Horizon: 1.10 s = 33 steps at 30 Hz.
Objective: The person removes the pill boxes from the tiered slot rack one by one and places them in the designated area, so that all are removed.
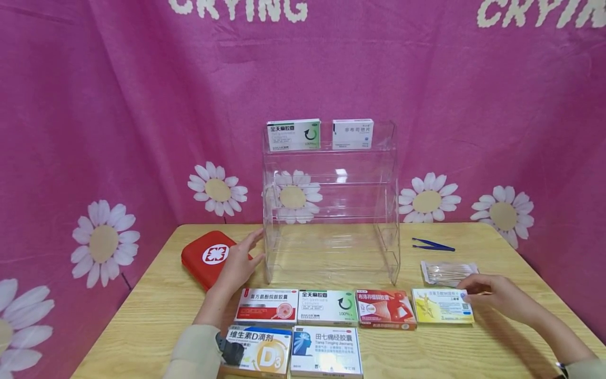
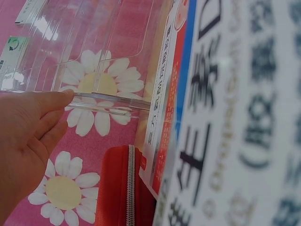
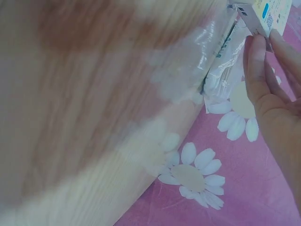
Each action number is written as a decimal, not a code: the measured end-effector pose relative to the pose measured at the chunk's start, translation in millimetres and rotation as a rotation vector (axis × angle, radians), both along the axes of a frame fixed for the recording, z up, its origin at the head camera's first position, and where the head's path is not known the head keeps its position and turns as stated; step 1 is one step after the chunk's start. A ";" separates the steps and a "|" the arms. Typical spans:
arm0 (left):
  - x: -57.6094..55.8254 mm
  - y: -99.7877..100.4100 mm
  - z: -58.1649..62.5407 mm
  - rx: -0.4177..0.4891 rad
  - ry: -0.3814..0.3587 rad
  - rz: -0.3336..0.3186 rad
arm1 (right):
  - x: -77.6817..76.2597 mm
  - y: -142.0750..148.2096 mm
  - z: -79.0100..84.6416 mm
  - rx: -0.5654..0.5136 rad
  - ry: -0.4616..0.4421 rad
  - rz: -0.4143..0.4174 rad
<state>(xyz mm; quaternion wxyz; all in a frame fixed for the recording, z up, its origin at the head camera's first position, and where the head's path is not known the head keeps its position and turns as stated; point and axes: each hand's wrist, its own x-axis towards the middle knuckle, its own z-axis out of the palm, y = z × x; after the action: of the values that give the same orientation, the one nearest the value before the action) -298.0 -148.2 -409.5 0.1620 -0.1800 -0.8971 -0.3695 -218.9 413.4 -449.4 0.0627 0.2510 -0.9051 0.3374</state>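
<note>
A clear acrylic tiered rack (image 1: pixel 331 217) stands upright at the middle of the table. My left hand (image 1: pixel 239 266) is at the rack's left side, and its fingertips touch the side panel edge in the left wrist view. My right hand (image 1: pixel 494 296) pinches the right end of a yellow-and-white medicine box (image 1: pixel 442 306), with thumb and fingers at its corner in the right wrist view. This box is at the right end of a row with a red-and-white box (image 1: pixel 266 305), a green-and-white box (image 1: pixel 326 307) and a red box (image 1: pixel 385 308).
On the rack's top tier stand a green-and-white box (image 1: pixel 293 135) and a white box (image 1: pixel 352 135). A vitamin D box (image 1: pixel 258 350) and a blue-and-white box (image 1: pixel 326 351) lie in front. Around are a red zip case (image 1: pixel 201 258), blue tweezers (image 1: pixel 433 244) and bagged cotton swabs (image 1: pixel 447 272).
</note>
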 end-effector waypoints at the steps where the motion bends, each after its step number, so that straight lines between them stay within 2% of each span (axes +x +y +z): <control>1: 0.1 0.0 0.1 -0.002 -0.001 0.001 | -0.8 -0.4 -0.1 0.011 -0.023 0.008; 4: 0.1 -0.1 -0.2 -0.007 -0.009 0.005 | -3.0 -1.0 -1.8 0.042 -0.080 0.031; 7: 0.2 0.0 -0.5 -0.011 -0.026 0.013 | -4.3 -1.6 -3.7 0.064 -0.101 0.046; 13: -0.7 0.0 -1.6 -0.011 -0.012 0.017 | -4.7 -4.0 -4.6 0.129 -0.110 -0.007; 15: -0.7 0.1 -1.8 -0.013 -0.005 0.014 | -3.9 -5.4 -6.5 0.144 -0.063 -0.015; 21: -0.9 -0.4 -0.9 -0.014 -0.013 0.009 | -2.3 -10.6 -15.3 0.164 0.167 -0.007; 27: -0.8 -0.5 -0.1 -0.009 -0.023 0.009 | 0.2 -13.9 -16.7 0.145 0.226 -0.042; 29: -0.7 -0.1 -0.5 -0.008 -0.024 0.006 | 2.6 -16.4 -14.2 0.131 0.233 -0.075; 33: -0.5 0.1 -1.0 -0.011 -0.022 0.016 | 3.8 -24.8 -3.6 0.107 0.307 -0.116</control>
<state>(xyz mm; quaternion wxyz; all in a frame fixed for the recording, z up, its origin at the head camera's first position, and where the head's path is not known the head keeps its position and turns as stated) -298.4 -148.1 -410.5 0.1539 -0.1695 -0.9022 -0.3654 -215.1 388.6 -453.0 0.2061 0.2500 -0.9145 0.2423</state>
